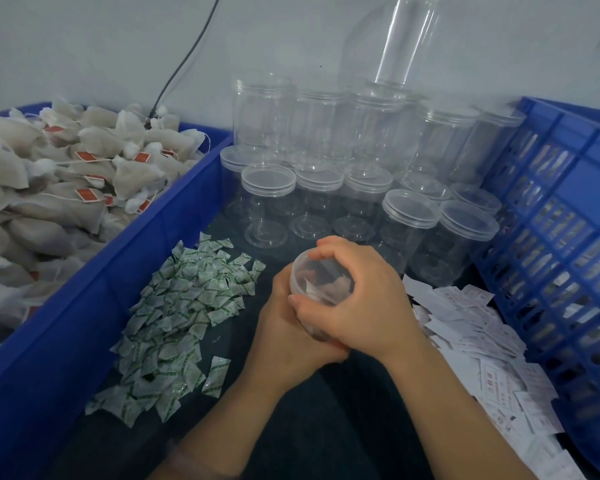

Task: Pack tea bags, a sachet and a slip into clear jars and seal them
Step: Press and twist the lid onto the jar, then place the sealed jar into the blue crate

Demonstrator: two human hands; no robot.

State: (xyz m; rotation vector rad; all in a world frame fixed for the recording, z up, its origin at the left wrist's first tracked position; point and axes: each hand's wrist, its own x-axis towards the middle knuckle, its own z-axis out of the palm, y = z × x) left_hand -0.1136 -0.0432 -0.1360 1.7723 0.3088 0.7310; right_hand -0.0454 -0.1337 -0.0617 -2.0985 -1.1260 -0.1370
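Observation:
A clear jar (321, 284) with tea bags inside is held between both hands over the dark table, its lid facing me. My left hand (288, 336) grips the jar's body from below. My right hand (364, 299) curls over the clear lid from the right, thumb at the near rim. Green-and-white sachets (184, 313) lie in a heap to the left of the hands. White paper slips (492, 358) are piled to the right. Tea bags (66, 188) with red tags fill the blue bin on the left.
Several lidded empty clear jars (354, 178) stand stacked at the back, behind the hands. A blue bin wall (125, 265) runs along the left. A blue slatted crate (565, 244) stands on the right. A black cable (184, 60) hangs down the wall.

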